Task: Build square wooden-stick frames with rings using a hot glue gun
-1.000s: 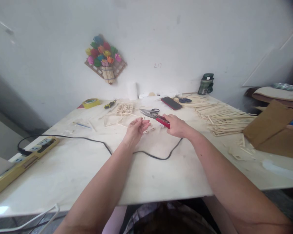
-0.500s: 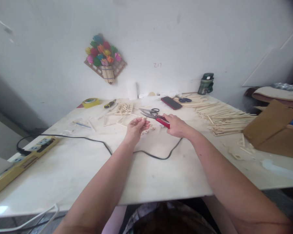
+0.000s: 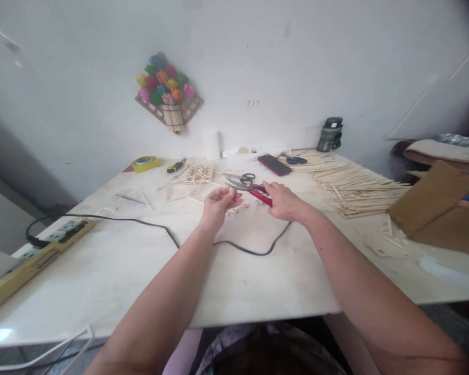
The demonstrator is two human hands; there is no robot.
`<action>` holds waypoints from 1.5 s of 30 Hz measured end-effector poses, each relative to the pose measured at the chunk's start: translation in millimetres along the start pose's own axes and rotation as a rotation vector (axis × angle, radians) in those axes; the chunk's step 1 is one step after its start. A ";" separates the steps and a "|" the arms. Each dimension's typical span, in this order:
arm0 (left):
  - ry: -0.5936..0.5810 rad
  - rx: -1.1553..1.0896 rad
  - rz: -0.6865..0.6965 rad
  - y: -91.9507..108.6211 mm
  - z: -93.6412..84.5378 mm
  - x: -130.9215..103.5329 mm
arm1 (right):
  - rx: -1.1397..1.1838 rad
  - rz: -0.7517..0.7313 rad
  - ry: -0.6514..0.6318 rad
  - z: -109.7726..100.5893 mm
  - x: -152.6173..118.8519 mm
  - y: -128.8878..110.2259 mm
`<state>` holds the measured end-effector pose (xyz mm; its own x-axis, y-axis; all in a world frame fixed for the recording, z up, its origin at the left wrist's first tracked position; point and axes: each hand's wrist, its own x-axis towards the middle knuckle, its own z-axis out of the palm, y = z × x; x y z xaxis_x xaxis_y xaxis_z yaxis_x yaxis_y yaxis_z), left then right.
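My left hand (image 3: pixel 218 204) is closed in a pinch at the middle of the table; what its fingertips hold is too small to make out. Red-handled pruning shears (image 3: pixel 261 195) are gripped in my right hand (image 3: pixel 283 200), their metal blades pointing left, just above the left fingertips. Behind those blades lies a pair of black-handled scissors (image 3: pixel 248 177), partly overlapped by the shears in view. Small pale wooden bits (image 3: pixel 234 210) are scattered on the table beneath my hands.
A lattice of wooden sticks (image 3: pixel 198 174), yellow tape (image 3: pixel 145 164) and a cutter (image 3: pixel 175 166) lie beyond the left hand. A phone (image 3: pixel 274 164), a stick pile (image 3: pixel 359 187) and a cardboard box (image 3: pixel 433 208) are rightward. A black cable (image 3: pixel 254 253) crosses nearer me.
Both hands stay almost in place. The left fingers have shifted very slightly, and the shears remain in my right hand near them.
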<state>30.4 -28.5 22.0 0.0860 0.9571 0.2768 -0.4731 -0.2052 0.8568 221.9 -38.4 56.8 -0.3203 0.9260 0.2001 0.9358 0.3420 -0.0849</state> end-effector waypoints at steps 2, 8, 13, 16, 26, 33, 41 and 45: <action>-0.004 -0.001 0.001 -0.1 0.3 -0.1 | -0.016 0.005 0.005 -1.2 -0.1 -1.2; -0.005 0.009 0.005 -0.9 -0.2 -0.1 | -0.027 0.018 0.007 -2.8 -0.6 -4.8; -0.020 -0.002 0.010 -1.0 -0.3 -0.4 | -0.042 0.008 0.034 0.1 0.3 -3.9; -0.016 -0.003 0.007 -0.5 0.1 -0.8 | -0.045 0.005 0.050 2.2 1.3 -2.9; -0.009 -0.007 0.002 -1.0 1.4 -1.4 | -0.042 0.001 0.088 7.1 1.9 -1.8; -0.007 -0.017 0.007 -0.2 1.9 -1.4 | -0.045 -0.002 0.099 7.2 1.5 -2.6; 0.002 -0.020 0.010 -0.3 3.1 -1.6 | -0.043 0.006 0.084 5.3 0.5 -4.4; 0.001 -0.021 0.013 -1.2 2.5 -0.8 | -0.043 0.010 0.081 4.7 0.0 -5.6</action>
<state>33.0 -29.5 21.9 0.0784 0.9546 0.2875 -0.4921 -0.2138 0.8439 216.0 -39.6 52.7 -0.2997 0.9126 0.2781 0.9449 0.3242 -0.0456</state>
